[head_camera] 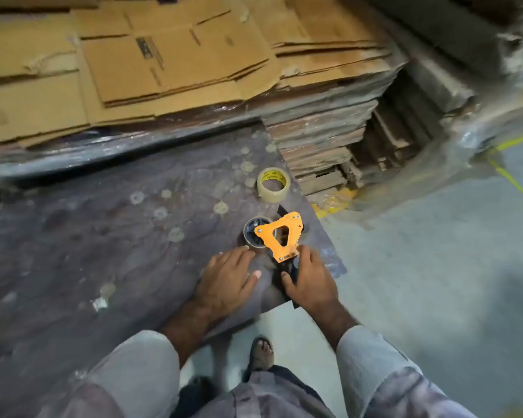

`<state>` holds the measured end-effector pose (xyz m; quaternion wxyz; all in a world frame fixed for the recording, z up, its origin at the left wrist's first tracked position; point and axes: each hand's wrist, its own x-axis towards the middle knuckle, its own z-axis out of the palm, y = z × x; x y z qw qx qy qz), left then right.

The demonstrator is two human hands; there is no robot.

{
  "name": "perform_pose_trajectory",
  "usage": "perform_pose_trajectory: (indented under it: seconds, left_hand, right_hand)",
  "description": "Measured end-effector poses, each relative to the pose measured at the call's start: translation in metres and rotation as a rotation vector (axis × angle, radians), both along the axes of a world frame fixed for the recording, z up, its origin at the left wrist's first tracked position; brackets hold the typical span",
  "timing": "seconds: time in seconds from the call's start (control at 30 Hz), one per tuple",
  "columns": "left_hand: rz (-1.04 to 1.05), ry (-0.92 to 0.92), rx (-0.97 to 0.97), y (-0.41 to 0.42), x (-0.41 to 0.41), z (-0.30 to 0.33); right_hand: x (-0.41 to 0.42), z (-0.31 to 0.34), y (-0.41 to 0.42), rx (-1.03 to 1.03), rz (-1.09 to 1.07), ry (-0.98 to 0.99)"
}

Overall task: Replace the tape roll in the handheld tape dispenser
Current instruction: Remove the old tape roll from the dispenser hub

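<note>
While the dispenser point(280, 238) lies flat near the middle of the frame, its orange side plate faces up and its dark handle points toward the bottom of the picture. It rests on a dark, stained sheet point(88, 242) that covers the left and centre of the frame. A nearly spent roll point(255, 233) sits on the dispenser's hub at its left side, partly under the orange plate; only a thin brown ring shows around a dark core.

Just above it in the frame, a fresh roll point(273, 184) of clear tape with a yellow inner core lies flat on the same sheet, apart from the dispenser and close to the lower corner of a stack of flattened cartons point(169, 64).

At the lower right of the dispenser, the right hand point(310, 282) wraps around the handle, with the thumb on the handle's left side and the fingers curled over the right, reaching up to the bottom edge of the orange plate. The left hand point(227, 282) lies palm down on the sheet just left of the handle, fingers loosely spread and holding nothing; its fingertips come right up to the lower edge of the spent roll, though whether they touch it I cannot tell.

Pale sleeves point(372, 357) cover both forearms at the bottom of the frame, and a sandalled foot point(261, 352) stands on the grey floor point(435, 267) between them. Yellow lines point(514, 182) mark the floor at the right edge.
</note>
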<state>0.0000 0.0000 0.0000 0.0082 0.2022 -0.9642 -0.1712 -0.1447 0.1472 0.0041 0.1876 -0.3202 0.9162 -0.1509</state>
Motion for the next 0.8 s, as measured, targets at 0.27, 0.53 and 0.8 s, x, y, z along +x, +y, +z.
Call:
perform_pose_trajectory:
  seconds: [0.27,0.53,0.8]
  left_hand:
    - [0.138,-0.062,0.079,0.011,0.005,-0.017]
    - [0.217,-0.055,0.117,0.019,0.028,-0.018]
    - [0.399,0.154,0.201,0.007,0.088,0.006]
  right_hand:
    - [-0.020,-0.032,-0.021,0.159,-0.064,-0.212]
    - [-0.013,-0.039,-0.043,0.062,-0.067,-0.236]
    - [0.027,-0.007,-0.068,-0.051,0.017,-0.285]
